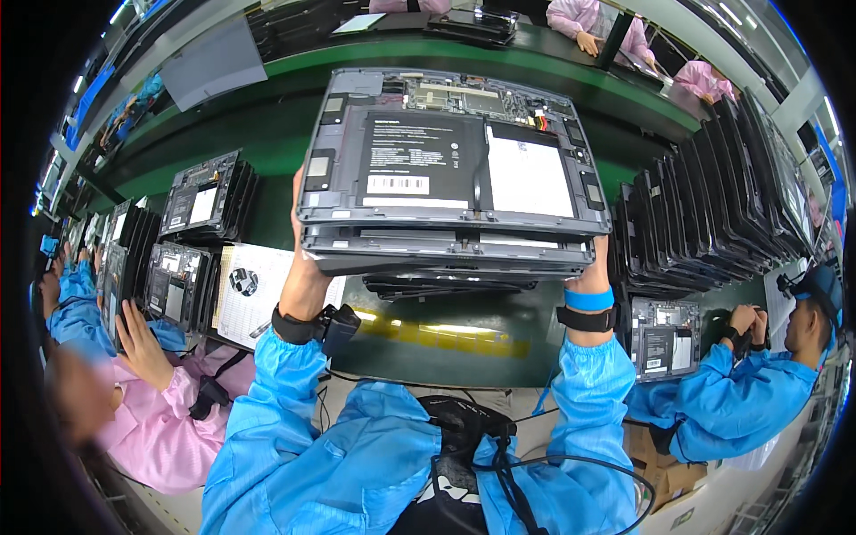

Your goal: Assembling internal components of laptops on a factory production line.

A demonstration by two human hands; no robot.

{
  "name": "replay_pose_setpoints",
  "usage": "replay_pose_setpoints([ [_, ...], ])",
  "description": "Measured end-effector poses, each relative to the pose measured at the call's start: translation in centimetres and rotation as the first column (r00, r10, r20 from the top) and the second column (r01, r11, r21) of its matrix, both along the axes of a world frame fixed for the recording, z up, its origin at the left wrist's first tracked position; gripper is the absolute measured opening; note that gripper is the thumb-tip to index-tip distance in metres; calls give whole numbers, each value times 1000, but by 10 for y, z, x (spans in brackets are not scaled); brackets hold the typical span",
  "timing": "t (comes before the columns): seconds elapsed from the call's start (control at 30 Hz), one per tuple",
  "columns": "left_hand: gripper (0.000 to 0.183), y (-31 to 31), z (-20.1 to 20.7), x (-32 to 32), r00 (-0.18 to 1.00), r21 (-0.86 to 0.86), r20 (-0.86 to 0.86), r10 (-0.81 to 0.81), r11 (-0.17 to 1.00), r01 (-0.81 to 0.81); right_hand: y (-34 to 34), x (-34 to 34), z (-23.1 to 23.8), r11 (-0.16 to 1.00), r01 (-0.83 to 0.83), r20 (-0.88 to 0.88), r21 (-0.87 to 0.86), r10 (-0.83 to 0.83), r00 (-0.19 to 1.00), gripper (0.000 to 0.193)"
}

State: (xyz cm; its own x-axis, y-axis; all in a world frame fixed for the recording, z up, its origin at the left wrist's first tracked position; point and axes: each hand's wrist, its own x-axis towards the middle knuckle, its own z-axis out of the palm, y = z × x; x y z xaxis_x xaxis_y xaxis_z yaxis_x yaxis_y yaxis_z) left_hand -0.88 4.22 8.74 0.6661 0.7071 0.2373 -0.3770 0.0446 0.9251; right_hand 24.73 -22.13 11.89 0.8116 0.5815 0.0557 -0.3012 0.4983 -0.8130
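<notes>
Between my two hands is a stack of open tablet housings (526, 171), raised over the green bench. The top housing shows a black battery (419, 152), a white panel (528, 174) beside it and a circuit board (464, 100) along its far edge. My left hand (305, 275) grips the stack's left side, its fingers partly hidden behind the edge. My right hand (596, 265) holds the right side from low down; most of its fingers are hidden by the stack. More dark housings (446, 286) lie below and behind the held ones.
Tall rows of housings (713, 196) stand on the right. Smaller stacks (201, 198) and a written sheet (254, 290) are at the left. Co-workers sit close on both sides, one in a pink sleeve (169, 419), one in a blue sleeve (722, 401). A cable (571, 459) hangs by my right arm.
</notes>
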Motion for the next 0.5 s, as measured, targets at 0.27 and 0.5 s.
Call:
replay_pose_setpoints([
  [0.27, 61, -25, -25, -77, 990, -160, 26, -138, 977, 140, -19, -12, -1, 998, 58, 36, -27, -57, 998, 36],
  [0.5, 54, -53, -33, -109, 959, -53, -66, -277, 960, 274, -79, -54, 0, 993, 86, 213, 76, -101, 972, 35],
])
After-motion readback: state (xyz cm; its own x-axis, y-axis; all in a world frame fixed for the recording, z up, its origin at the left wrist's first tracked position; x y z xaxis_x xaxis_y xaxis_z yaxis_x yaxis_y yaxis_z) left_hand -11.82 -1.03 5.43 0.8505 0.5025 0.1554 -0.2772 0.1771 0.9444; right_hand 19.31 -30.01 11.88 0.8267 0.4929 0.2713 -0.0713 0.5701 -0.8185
